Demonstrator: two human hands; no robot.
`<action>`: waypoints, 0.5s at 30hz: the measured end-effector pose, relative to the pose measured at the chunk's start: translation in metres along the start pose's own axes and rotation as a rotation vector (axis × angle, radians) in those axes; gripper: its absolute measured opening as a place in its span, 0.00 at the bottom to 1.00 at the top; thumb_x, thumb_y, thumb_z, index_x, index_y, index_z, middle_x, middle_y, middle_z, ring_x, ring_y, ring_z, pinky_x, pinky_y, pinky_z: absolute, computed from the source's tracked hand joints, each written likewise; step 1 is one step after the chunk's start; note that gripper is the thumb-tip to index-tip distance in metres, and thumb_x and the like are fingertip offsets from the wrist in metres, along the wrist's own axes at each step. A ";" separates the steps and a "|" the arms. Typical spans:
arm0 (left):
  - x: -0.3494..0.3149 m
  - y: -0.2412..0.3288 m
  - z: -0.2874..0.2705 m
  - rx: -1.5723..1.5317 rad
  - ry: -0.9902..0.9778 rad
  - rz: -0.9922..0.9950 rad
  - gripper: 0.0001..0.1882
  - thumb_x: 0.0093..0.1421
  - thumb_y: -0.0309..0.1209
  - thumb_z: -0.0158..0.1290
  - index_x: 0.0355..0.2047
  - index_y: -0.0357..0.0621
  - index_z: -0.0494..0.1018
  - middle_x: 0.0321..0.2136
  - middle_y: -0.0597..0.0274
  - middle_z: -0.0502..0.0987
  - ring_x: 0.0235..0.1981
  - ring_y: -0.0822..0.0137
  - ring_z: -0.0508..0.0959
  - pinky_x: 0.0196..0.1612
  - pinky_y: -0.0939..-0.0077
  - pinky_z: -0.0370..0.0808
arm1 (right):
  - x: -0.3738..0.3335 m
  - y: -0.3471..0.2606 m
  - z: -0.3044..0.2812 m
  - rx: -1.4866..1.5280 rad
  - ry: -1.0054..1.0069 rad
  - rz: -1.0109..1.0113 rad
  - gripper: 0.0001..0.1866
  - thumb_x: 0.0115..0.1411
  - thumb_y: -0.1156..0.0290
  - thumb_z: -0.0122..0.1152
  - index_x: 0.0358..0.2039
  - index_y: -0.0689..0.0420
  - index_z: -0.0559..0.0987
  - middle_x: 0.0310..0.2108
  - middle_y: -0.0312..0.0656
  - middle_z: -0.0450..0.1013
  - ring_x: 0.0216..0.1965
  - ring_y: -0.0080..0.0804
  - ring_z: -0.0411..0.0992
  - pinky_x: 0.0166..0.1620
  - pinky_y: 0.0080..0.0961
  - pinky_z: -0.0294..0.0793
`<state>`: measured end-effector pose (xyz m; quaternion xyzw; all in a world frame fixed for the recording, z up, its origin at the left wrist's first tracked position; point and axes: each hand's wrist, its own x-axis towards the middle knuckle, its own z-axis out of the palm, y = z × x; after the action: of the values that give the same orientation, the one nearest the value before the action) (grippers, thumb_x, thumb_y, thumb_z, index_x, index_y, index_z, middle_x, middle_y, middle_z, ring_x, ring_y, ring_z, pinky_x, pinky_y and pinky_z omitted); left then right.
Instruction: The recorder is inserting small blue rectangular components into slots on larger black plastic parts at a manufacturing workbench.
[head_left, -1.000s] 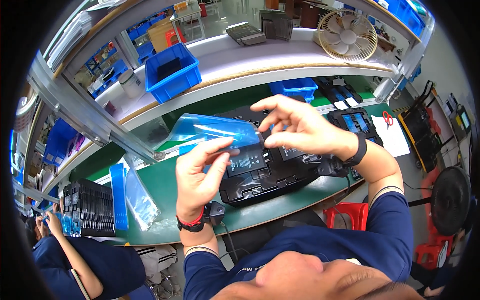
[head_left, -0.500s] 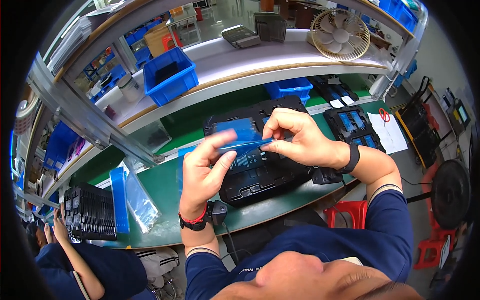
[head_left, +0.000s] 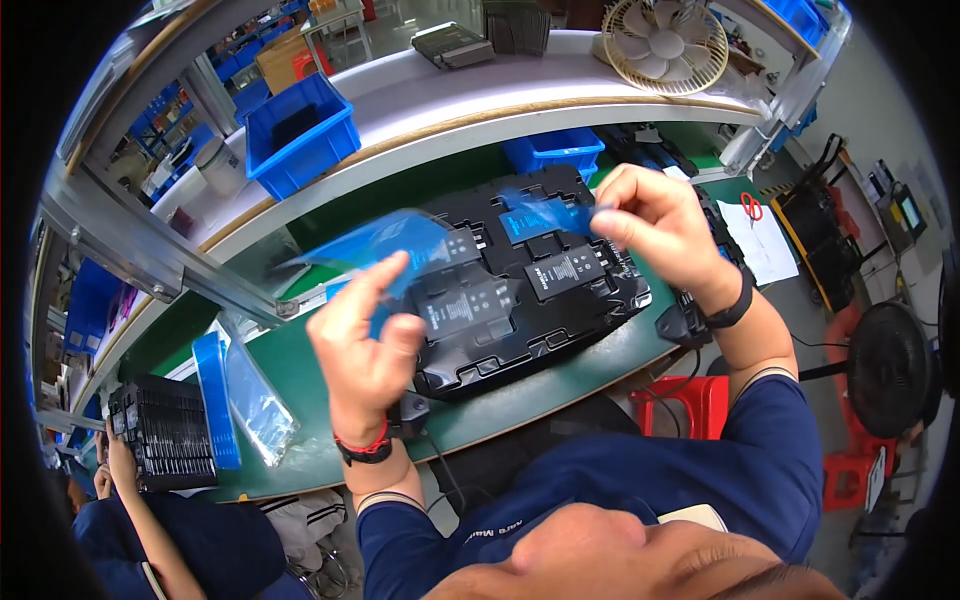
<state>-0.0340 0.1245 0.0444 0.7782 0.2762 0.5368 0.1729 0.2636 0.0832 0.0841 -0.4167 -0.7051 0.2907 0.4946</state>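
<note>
Blue film (head_left: 372,240) hangs blurred over the tray's left side, at your left hand (head_left: 355,350); its thumb and forefinger stand apart, and whether they grip it you cannot tell from here. Your right hand (head_left: 665,225) pinches a blue strip (head_left: 577,217) over the tray's far right part. Half a second ago both hands met around the film; now they are well apart – and more batteries (head_left: 567,272) show in the black tray (head_left: 500,375).

Beneath is your green bench (head_left: 315,400), with clear bags (head_left: 262,400) to the left and red scissors (head_left: 752,207) on paper (head_left: 768,255) to the right. Beyond – a white shelf (head_left: 420,98) bearing a blue bin (head_left: 312,160) and a fan (head_left: 665,45). A co-worker (head_left: 190,535) sits at the left.
</note>
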 end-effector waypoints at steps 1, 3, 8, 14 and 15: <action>-0.001 -0.003 -0.001 -0.082 0.076 -0.031 0.21 0.52 0.40 0.60 0.37 0.33 0.76 0.30 0.55 0.78 0.28 0.68 0.77 0.33 0.79 0.72 | -0.002 0.004 -0.010 0.207 -0.003 0.255 0.06 0.54 0.75 0.61 0.24 0.58 0.72 0.23 0.33 0.68 0.21 0.16 0.67 0.23 0.14 0.66; -0.001 0.003 -0.006 -0.176 0.188 -0.293 0.14 0.55 0.30 0.58 0.39 0.33 0.75 0.32 0.58 0.78 0.29 0.72 0.76 0.31 0.84 0.71 | -0.005 0.023 -0.015 0.192 0.007 0.336 0.09 0.56 0.71 0.60 0.24 0.58 0.70 0.19 0.31 0.67 0.14 0.13 0.64 0.17 0.10 0.64; 0.002 0.006 -0.005 -0.365 0.227 -0.328 0.14 0.58 0.17 0.48 0.45 0.30 0.69 0.34 0.54 0.76 0.34 0.67 0.79 0.31 0.83 0.77 | -0.011 0.056 -0.017 0.150 -0.154 0.652 0.09 0.54 0.72 0.62 0.23 0.58 0.71 0.16 0.35 0.68 0.09 0.14 0.61 0.11 0.11 0.58; 0.002 0.007 -0.001 -0.346 0.205 -0.347 0.16 0.59 0.19 0.47 0.48 0.29 0.66 0.34 0.54 0.76 0.34 0.65 0.79 0.27 0.84 0.76 | -0.006 0.058 -0.011 0.112 -0.131 0.709 0.09 0.53 0.73 0.62 0.21 0.58 0.71 0.15 0.36 0.69 0.08 0.13 0.59 0.09 0.12 0.55; 0.002 0.007 -0.001 -0.342 0.205 -0.348 0.16 0.59 0.19 0.47 0.48 0.29 0.66 0.34 0.54 0.76 0.34 0.65 0.79 0.27 0.84 0.76 | -0.006 0.058 -0.010 0.103 -0.132 0.708 0.09 0.53 0.73 0.62 0.21 0.58 0.71 0.15 0.36 0.69 0.08 0.13 0.58 0.09 0.12 0.54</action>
<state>-0.0328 0.1204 0.0502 0.6199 0.3274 0.6140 0.3626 0.2919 0.1058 0.0369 -0.5900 -0.5320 0.5054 0.3368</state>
